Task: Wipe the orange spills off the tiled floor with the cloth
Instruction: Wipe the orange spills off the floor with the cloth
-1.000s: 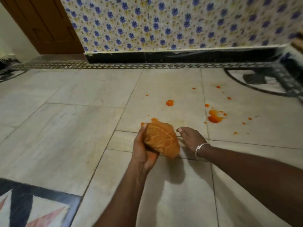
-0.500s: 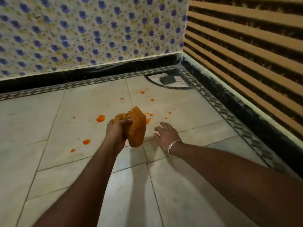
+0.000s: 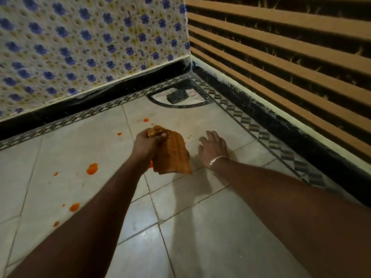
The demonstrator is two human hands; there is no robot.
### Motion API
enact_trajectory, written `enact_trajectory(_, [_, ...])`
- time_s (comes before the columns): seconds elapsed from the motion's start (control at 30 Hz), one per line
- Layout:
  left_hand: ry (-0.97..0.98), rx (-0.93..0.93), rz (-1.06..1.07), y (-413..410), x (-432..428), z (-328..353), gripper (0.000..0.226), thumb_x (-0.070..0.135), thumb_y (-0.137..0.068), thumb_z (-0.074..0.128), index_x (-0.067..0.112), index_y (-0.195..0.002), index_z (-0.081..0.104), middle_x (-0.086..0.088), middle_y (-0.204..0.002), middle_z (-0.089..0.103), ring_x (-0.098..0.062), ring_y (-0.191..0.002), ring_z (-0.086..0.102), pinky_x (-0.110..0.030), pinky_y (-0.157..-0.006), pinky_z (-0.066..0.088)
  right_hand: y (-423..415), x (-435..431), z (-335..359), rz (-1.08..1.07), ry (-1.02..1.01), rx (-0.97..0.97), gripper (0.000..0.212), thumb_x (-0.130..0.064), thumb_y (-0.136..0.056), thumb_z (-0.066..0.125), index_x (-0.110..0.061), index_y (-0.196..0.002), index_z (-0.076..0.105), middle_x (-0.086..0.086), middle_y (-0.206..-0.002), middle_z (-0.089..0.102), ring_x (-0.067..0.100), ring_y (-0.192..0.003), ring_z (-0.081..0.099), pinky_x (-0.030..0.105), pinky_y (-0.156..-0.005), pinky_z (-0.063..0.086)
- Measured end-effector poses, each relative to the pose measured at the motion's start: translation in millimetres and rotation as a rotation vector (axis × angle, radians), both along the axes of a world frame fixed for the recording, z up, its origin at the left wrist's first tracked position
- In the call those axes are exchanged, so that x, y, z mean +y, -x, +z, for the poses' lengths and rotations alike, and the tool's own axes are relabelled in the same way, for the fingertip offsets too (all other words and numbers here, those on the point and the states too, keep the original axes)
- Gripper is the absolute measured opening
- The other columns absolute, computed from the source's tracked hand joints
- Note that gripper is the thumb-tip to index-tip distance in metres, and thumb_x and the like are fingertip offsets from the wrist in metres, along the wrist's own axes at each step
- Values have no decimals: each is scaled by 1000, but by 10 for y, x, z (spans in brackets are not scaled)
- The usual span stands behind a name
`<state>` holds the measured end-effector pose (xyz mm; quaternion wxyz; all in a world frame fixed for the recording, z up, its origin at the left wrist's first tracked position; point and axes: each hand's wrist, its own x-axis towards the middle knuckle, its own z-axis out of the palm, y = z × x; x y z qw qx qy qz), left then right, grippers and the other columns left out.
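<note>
My left hand (image 3: 146, 144) grips a bunched orange cloth (image 3: 172, 157) by its top, and the cloth hangs down onto the pale tiled floor (image 3: 200, 227). Flat on the floor just right of the cloth, fingers spread, lies my right hand (image 3: 212, 147) with a silver bracelet at the wrist. Orange spills dot the tiles: a large blob (image 3: 92, 168) left of my left forearm, another (image 3: 74, 207) nearer to me, small drops (image 3: 146, 119) beyond the cloth. Whatever lies under the cloth is hidden.
A wall with blue flower tiles (image 3: 80, 47) and a black skirting stands ahead. A brown striped wall (image 3: 281, 57) closes the right side. In the corner a dark object (image 3: 177, 96) sits inside a quarter-circle floor inlay. A patterned border strip runs along both walls.
The view has swung right toward the corner. My left hand has lifted and carried the cloth right, over the bigger spill by my right hand. My right hand stays planted on the floor.
</note>
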<state>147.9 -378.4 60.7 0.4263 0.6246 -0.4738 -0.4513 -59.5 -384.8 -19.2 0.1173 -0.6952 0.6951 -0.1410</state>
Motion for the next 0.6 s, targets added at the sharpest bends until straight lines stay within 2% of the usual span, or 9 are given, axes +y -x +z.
enact_trajectory(0.1, [-67,22,-90,77,-72,-152,23,17,-93,75,16,-115,73,-11,-112,75,-34,-108,71,-50,-93,60,172,24,-144,31,-33,69,44,-31,-102,38,-19,-143,47,9,-162,24,28,-152,12,47,-121,16])
enact_trajectory(0.17, [-128,17,-96,87,-110,-301,45,26,-88,81,14,-129,67,-13,-122,72,-36,-113,69,-51,-96,59,203,93,-196,24,-63,50,45,-30,-102,38,-19,-144,45,9,-163,21,28,-153,9,48,-122,14])
enact_trajectory(0.2, [-168,-51,-44,83,-125,-409,64,35,-85,84,13,-139,58,-15,-131,68,-36,-118,66,-50,-100,57,201,147,-243,12,-81,40,46,-31,-102,37,-20,-145,43,9,-164,19,28,-153,6,48,-123,13])
enact_trajectory(0.27, [-165,-385,51,72,-112,-599,86,49,-88,78,9,-154,41,-18,-150,54,-38,-133,55,-47,-109,48,138,227,-349,24,-101,44,48,-33,-102,35,-20,-148,38,9,-167,12,27,-154,1,47,-124,8])
enact_trajectory(0.3, [-103,-565,49,78,-94,-685,84,52,-94,70,9,-157,37,-18,-156,47,-39,-141,48,-48,-112,42,94,254,-403,48,-99,59,50,-34,-102,34,-20,-150,35,9,-167,8,27,-154,-1,47,-124,6])
enact_trajectory(0.37, [64,-783,-82,105,-72,-850,70,48,-104,54,14,-161,32,-17,-165,34,-36,-151,35,-49,-119,32,24,279,-509,91,-68,81,54,-36,-102,33,-20,-154,28,8,-168,3,26,-154,-5,48,-124,1])
enact_trajectory(0.43, [146,-936,-300,155,-51,-1050,64,51,-109,37,23,-165,23,-13,-173,18,-31,-159,18,-51,-125,18,9,294,-580,88,-45,105,59,-39,-103,31,-21,-158,19,8,-168,-1,25,-154,-7,48,-124,-1])
enact_trajectory(0.5, [157,-1080,-476,288,-31,-1262,70,60,-105,17,28,-166,11,-7,-175,5,-26,-162,2,-53,-127,4,64,311,-666,50,-40,125,63,-44,-103,28,-21,-159,12,8,-168,-2,25,-154,-7,49,-124,-2])
enact_trajectory(0.6, [204,-1166,-548,545,-49,-1426,74,62,-101,4,28,-166,5,-3,-175,-1,-23,-161,-7,-51,-129,-6,140,348,-781,46,9,136,67,-47,-102,24,-16,-160,12,9,-168,7,24,-155,0,48,-125,1])
